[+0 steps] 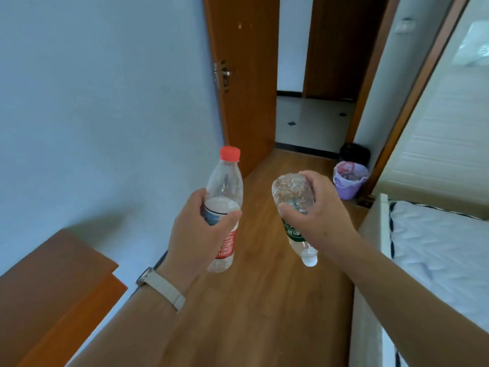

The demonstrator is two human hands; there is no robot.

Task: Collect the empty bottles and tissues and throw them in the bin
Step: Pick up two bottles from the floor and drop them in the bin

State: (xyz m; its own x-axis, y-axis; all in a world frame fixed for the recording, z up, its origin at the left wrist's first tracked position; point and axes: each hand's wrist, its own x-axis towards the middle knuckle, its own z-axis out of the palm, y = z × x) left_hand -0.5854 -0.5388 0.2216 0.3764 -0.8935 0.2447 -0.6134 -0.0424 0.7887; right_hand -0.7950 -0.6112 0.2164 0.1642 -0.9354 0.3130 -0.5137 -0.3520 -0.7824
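My left hand [201,231] grips a clear empty bottle with a red cap and red label [225,186], held upright over the wooden floor. In my right hand [315,207] is a second clear bottle with a green label [293,192], turned so its base points away from me and its white cap points down toward me. A purple bin [349,180] with a pale liner stands on the floor ahead to the right, beside the wall, with some rubbish inside. No tissues are visible.
A brown door [246,75] stands open ahead onto a tiled hallway. A bed with white bedding [436,247] runs along the right. A brown wooden cabinet top [53,282] is at the lower left. A dark object [354,153] sits behind the bin.
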